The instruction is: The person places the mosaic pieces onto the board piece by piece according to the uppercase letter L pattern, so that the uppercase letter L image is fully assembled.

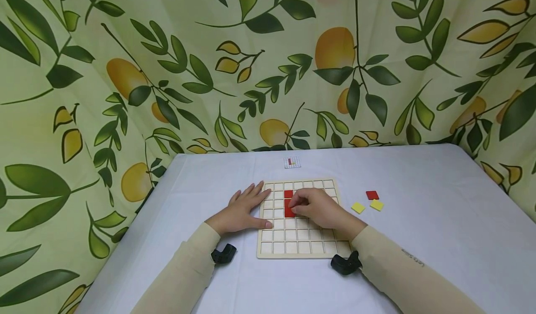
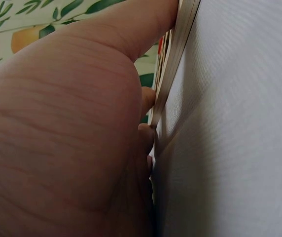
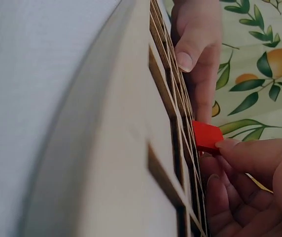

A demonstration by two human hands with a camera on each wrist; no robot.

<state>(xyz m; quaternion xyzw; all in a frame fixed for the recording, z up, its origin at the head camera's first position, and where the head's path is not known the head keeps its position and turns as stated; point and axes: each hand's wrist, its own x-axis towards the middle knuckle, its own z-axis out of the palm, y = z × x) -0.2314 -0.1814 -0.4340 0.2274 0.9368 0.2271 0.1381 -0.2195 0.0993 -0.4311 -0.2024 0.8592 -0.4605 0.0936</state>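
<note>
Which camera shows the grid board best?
The head view: it shows most of the grid board from above. The left wrist view shows mainly its side edge; the right wrist view gives a slanted, partial close-up.

The left hand (image 1: 242, 213) lies spread; the right hand (image 1: 321, 208) pinches.

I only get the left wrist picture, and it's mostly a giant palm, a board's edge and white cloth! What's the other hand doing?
Observer: The right hand is pinching a red tile at the wooden board.
Operator: Cool! Are any pieces lying off the board?
Observer: Yes, a loose red tile and two yellow tiles lie on the cloth to its right.
Operator: And past the far edge?
Observer: A small card with a printed grid lies there.
</note>
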